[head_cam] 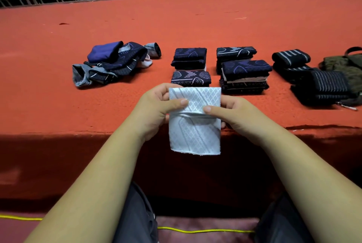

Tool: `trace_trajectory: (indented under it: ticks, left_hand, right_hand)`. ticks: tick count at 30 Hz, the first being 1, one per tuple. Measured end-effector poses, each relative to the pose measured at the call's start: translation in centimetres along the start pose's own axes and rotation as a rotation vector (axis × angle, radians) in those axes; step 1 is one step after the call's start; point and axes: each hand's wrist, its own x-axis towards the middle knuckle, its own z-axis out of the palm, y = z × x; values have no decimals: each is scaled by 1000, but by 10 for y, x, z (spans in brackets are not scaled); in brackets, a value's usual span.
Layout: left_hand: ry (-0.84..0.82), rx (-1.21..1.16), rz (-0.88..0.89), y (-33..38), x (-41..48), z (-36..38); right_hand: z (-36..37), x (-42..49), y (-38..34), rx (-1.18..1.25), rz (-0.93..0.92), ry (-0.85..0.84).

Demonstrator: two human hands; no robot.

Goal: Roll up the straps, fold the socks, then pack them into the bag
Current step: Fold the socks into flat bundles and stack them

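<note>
While both hands hold it up over the near edge of the table [58, 66], the pale patterned sock [195, 137] sits btwn them, its upper flap folded over the front so a doubled band runs across the top half & the lower half hangs free below the table edge. The left hand [158, 105] grips the sock's left side w/ the thumb pressed on the front of the flap and the fingers curled behind the top corner. The right hand [233, 113] grips the right side likewise, thumb on the front by the fold line, fingers behind. The thumb tips sit close together near the middle of the flap's lower edge. Just beyond the sock's top edge lies a folded dark bundle [191, 78], w/ a second folded stack [190, 58] behind it. To the right are 2 more folded stacks [244, 76], one behind the other. Well to the left lies a loose heap of unfolded socks [115, 62]. To the far right are the rolled striped straps [321, 88], w/ the olive bag [350, 66] beside them, partly cut off at the frame edge.
</note>
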Motion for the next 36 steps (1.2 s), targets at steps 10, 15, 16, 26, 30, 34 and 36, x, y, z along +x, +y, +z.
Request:
trace_trajectory:
  ticks: [10, 15, 16, 26, 30, 34, 36]
  left_hand:
    - [52, 5, 7, 5, 2, -9]
    - [120, 60, 16, 2, 2, -6]
    - [130, 68, 15, 2, 1, -4]
    - [-30, 85, -71, -1, -2, -2]
    - [-36, 60, -46, -3, 1, -7]
    - [-61, -10, -61, -3, 3, -13]
    - [-70, -58, -74, -2, 4, -16]
  right_hand:
    - [4, 3, 4, 41, -42, 87]
    - [5, 2, 5, 68, -47, 62]
    - [6, 2, 5, 79, -51, 69]
    - [10, 1, 2, 53, -29, 141]
    - [7, 1, 0, 62, 0, 114]
    - [4, -1, -4, 109, 9, 85]
    - [3, -2, -6, 166, 31, 60]
